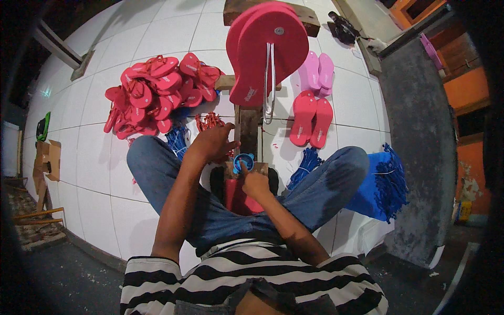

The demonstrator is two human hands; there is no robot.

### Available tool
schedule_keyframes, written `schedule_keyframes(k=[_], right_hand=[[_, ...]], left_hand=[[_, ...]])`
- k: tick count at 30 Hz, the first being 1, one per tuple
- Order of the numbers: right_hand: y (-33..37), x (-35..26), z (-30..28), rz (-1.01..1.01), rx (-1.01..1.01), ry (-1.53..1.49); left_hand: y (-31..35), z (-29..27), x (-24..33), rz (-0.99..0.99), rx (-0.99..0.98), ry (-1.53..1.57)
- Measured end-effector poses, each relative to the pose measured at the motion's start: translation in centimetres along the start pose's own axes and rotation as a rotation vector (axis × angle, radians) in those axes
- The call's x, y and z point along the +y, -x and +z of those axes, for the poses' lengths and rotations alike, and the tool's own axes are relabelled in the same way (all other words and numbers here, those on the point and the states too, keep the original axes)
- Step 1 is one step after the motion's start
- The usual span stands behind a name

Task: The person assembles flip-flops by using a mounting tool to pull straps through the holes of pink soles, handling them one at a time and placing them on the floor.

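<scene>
My right hand (255, 185) reaches between my knees, its index finger stretched into a small blue cup (249, 157). The cup sits on a wooden block of the bench in front of me. My left hand (213, 143) hovers just left of the bench, fingers apart, and nothing shows in it. Close by lies a bundle of red sandal straps (209, 121), partly hidden behind that hand. Above both hands, red flip-flop soles (273, 47) stand on the wooden bench, with a white looped strip (269, 84) hanging against the front one.
A heap of red flip-flops (152, 94) lies on the white tiles at left. To the right are two red soles (311, 119) and lilac soles (318, 71). Blue strap bundles (304, 167) lie by both knees, more (388, 184) on a blue sheet. A cardboard box (48, 160) stands far left.
</scene>
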State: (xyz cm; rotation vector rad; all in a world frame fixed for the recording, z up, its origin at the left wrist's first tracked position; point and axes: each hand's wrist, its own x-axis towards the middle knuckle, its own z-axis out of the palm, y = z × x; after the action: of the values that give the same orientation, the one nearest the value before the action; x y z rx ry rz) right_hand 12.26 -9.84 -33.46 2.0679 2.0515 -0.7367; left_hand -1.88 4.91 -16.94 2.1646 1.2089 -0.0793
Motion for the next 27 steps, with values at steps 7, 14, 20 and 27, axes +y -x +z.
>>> schedule_keyframes(k=[7,14,20,27], right_hand=[[1.6,-0.4,-4.1,-0.056,0.048,-0.108],[7.3,-0.3,-22.1,-0.397,-0.383,-2.37],[9.7,-0.3,-28.4,-0.899,-0.546,-2.336],[9.3,-3.5,-32.6,-0.607,0.394,-1.264]], left_hand=[[-0.1,0.7,-1.4,0.043,0.004,0.001],[0.6,0.3,-1.7,-0.029,0.052,0.031],[1.0,-0.1,-1.3,-0.066,-0.017,0.219],[1.0,-0.3,-1.2,-0.048,0.021,0.142]])
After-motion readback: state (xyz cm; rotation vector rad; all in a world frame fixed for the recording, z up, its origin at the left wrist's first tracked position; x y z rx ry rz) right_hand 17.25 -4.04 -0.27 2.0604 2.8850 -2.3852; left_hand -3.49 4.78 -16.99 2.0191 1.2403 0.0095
